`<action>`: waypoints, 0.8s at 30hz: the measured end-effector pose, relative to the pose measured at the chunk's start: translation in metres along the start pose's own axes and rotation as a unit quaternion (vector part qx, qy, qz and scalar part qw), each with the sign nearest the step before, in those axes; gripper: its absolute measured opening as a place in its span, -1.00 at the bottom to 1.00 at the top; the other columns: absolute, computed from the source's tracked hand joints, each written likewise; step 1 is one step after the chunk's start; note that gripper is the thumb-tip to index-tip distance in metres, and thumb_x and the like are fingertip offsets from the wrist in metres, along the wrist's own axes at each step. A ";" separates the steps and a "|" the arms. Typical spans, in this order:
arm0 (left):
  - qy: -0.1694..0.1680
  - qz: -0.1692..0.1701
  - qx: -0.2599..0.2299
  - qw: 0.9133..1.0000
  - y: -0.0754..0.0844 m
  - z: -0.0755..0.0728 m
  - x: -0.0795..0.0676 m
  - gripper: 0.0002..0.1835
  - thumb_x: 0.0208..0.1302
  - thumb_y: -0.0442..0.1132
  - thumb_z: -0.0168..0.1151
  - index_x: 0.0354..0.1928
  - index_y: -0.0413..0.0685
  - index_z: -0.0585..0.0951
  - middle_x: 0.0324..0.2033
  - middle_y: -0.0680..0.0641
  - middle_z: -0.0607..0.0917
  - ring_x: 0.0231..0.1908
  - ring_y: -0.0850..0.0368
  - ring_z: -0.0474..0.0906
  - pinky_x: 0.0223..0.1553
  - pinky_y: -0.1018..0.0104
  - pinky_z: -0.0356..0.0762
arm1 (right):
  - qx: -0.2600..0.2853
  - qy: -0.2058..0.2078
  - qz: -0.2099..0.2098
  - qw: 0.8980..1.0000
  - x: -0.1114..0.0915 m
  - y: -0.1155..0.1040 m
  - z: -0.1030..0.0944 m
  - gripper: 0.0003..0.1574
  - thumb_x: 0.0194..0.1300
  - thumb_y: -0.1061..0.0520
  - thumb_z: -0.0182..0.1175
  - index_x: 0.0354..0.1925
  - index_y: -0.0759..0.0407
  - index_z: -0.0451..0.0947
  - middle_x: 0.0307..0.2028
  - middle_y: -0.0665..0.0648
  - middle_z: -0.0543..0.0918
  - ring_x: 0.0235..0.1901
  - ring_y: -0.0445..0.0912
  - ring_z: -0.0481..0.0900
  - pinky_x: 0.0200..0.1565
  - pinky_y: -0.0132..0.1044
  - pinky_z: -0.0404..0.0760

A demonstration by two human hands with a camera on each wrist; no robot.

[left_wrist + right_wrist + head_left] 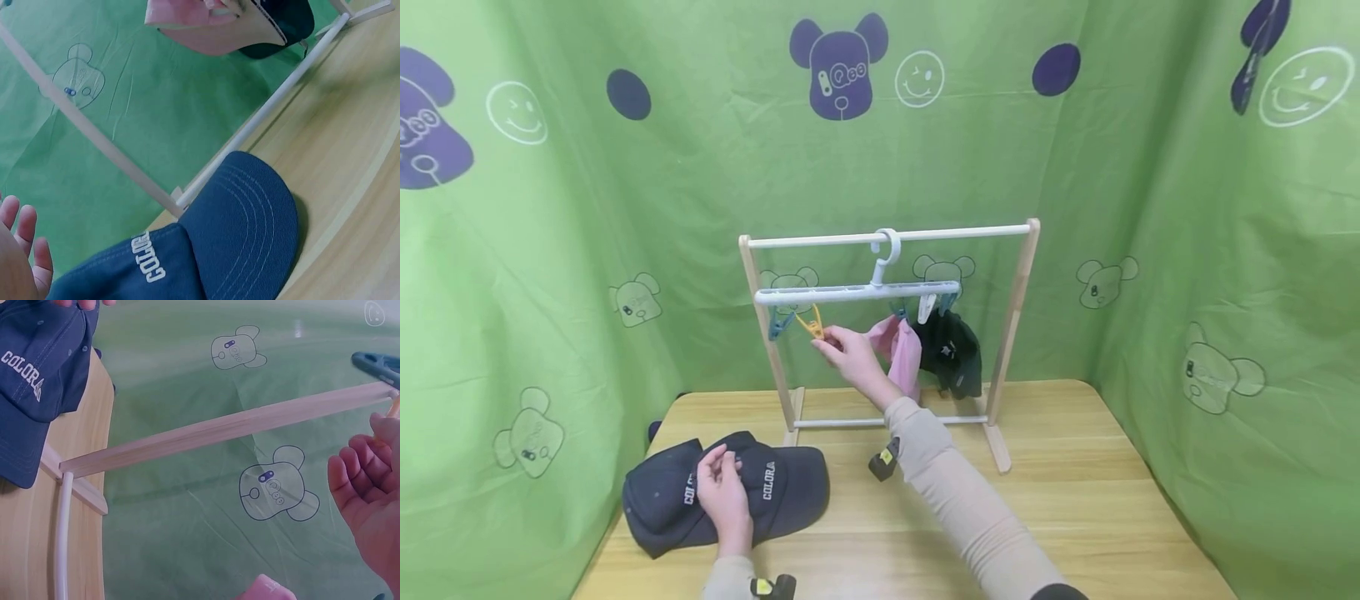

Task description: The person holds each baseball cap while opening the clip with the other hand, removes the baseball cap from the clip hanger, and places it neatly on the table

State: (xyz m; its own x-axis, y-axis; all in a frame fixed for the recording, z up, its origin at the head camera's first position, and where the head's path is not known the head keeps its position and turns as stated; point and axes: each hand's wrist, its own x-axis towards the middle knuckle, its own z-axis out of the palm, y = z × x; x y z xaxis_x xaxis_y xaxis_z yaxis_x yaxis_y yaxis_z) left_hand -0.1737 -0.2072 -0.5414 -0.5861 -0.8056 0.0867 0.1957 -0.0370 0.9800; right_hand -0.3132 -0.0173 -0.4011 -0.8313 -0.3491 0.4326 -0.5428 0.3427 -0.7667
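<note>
My right hand [855, 360] pinches the lower end of a yellow clothespin [812, 320] hanging from a white hanger [827, 294]. In the right wrist view, the thumb and index finger of the right hand [372, 487] come together at the clothespin, while the other fingers curl loosely. Over two overlapping navy caps [801, 492] is my left hand [724, 496], its fingers loosely bent and nothing visible in them. White lettering marks the cap [244, 219] in the left wrist view. Beside the yellow clothespin hangs a blue-green clothespin [780, 323].
The hanger hooks onto the top bar of a wooden rack [1017, 317] standing on the table [1075, 500]. A pink cap [905, 354] and a dark cap [951, 354] hang from its right half, near a white clothespin [927, 308]. Green printed cloth [715, 167] surrounds the table.
</note>
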 end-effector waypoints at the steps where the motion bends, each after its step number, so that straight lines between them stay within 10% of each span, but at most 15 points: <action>1: -0.003 0.001 0.003 1.000 0.001 0.002 0.000 -0.77 0.36 -0.34 0.12 -0.01 -0.33 0.53 -0.42 0.24 0.54 -0.41 0.34 0.57 -0.31 0.59 0.48 | -0.008 0.003 -0.007 1.000 -0.001 0.001 0.000 -0.72 0.38 0.08 0.15 -0.15 0.28 0.64 -0.54 0.12 0.59 -0.56 -0.21 0.44 -0.45 -0.43 0.50; 24: -0.071 0.013 -0.012 0.997 0.007 0.038 -0.012 -0.77 0.36 -0.36 0.12 -0.03 -0.38 0.51 -0.50 0.29 0.56 -0.45 0.44 0.51 -0.34 0.62 0.46 | -0.008 0.072 0.012 0.997 -0.014 0.016 -0.028 -0.74 0.33 0.11 0.23 -0.09 0.23 0.65 -0.23 0.18 0.76 -0.31 -0.07 0.65 -0.24 -0.43 0.61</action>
State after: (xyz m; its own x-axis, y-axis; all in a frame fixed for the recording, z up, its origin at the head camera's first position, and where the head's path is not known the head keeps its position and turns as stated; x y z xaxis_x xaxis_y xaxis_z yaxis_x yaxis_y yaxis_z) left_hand -0.1955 -0.1753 -0.5288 -0.6853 -0.7152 0.1371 0.2297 -0.0336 0.9727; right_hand -0.3137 0.0172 -0.4061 -0.8520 -0.2122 0.4786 -0.5234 0.3646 -0.7701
